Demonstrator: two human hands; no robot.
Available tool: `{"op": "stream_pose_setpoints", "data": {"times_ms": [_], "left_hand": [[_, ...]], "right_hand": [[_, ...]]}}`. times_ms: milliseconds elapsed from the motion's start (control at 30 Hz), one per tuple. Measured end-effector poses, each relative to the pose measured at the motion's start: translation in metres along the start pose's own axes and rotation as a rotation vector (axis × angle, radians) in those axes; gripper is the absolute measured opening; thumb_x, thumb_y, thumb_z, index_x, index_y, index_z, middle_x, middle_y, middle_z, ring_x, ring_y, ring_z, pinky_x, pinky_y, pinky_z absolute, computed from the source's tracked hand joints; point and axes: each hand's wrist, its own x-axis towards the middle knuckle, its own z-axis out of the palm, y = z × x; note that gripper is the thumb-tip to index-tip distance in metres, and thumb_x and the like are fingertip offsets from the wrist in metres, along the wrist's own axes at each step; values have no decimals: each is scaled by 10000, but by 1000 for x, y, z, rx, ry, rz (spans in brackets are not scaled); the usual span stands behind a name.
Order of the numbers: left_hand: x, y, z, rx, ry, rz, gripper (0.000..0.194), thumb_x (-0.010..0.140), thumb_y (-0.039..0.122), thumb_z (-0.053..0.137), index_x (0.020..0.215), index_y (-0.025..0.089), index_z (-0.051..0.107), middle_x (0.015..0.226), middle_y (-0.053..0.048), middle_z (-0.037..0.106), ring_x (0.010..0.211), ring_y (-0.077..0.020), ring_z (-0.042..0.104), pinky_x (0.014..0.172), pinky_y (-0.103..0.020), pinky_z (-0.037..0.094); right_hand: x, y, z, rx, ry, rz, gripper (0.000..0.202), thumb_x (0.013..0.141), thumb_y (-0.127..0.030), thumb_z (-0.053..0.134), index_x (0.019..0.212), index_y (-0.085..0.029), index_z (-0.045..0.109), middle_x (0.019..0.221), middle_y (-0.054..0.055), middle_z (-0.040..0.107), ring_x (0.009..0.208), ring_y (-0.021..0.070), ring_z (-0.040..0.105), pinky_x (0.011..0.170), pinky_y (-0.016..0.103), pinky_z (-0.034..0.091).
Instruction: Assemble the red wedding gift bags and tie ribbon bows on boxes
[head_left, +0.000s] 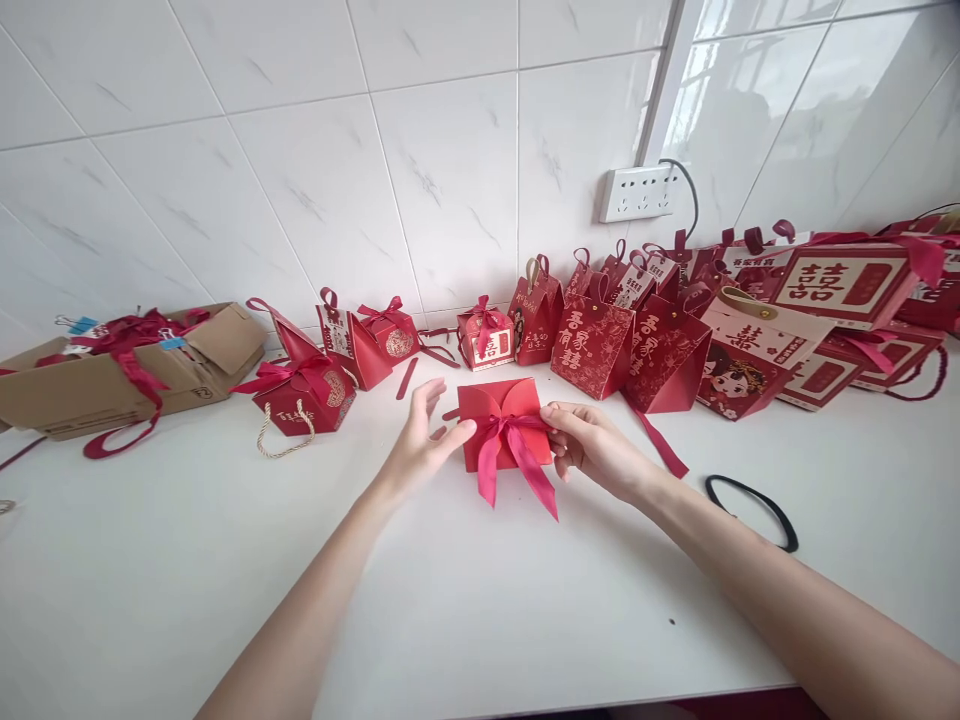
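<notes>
A small red gift box (pixel 480 400) is in the middle of the head view, over the white table. Its two curved front flaps meet under a magenta ribbon bow (pixel 506 432), whose two tails hang down the front. My right hand (pixel 589 445) has its thumb and fingers closed at the box's right edge, beside the bow's right loop. I cannot tell whether the loop is pinched too. On the other side, my left hand (pixel 426 435) is open, fingers apart, with the thumb tip at or just beside the left edge of the box.
Several red candy boxes (pixel 592 345) line the wall at the back and right. At the left are more red boxes (pixel 307 395) and a cardboard box (pixel 187 370) of ribbons and clips. A black band (pixel 757 500) lies right. A power strip (pixel 637 195) is wall-mounted.
</notes>
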Motion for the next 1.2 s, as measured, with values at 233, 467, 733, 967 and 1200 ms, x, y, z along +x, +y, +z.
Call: {"op": "stream_pose_setpoints", "data": {"times_ms": [233, 467, 733, 967, 1200], "left_hand": [[-3, 12, -6, 123, -184, -15, 394, 779, 482, 557, 584, 181, 393, 572, 46, 401, 556, -96, 396, 554, -239, 322], [-3, -3, 6, -106, -182, 79, 358, 823, 384, 536, 585, 187, 355, 561, 62, 336, 522, -79, 303, 515, -228, 257], [-1, -12, 10, -222, -194, 83, 364, 839, 373, 533, 596, 186, 338, 576, 61, 321, 539, -83, 291, 525, -226, 257], [-6, 1, 13, -130, -105, 73, 389, 815, 418, 545, 584, 191, 330, 572, 60, 291, 530, -81, 278, 517, -228, 253], [-10, 3, 14, -126, -126, 63, 496, 618, 506, 732, 624, 191, 347, 598, 70, 333, 556, -76, 324, 525, -210, 261]], "right_hand": [[-1, 0, 1, -40, -31, -28, 407, 746, -464, 657, 563, -178, 431, 536, -55, 393, 445, 70, 429, 372, 198, 445], [3, 4, -9, 47, -64, 11, 403, 760, -434, 651, 557, -179, 413, 515, -60, 367, 428, 60, 390, 366, 177, 412], [2, 1, -4, 112, -38, 56, 408, 749, -447, 652, 579, -175, 401, 526, -71, 316, 431, 39, 311, 363, 146, 325], [3, 3, -6, 13, -37, 8, 415, 766, -473, 633, 577, -185, 402, 530, -62, 342, 425, 57, 359, 374, 180, 383], [3, 2, -5, 1, -11, 4, 441, 746, -496, 649, 561, -187, 395, 511, -54, 370, 431, 66, 377, 373, 190, 394]]}}
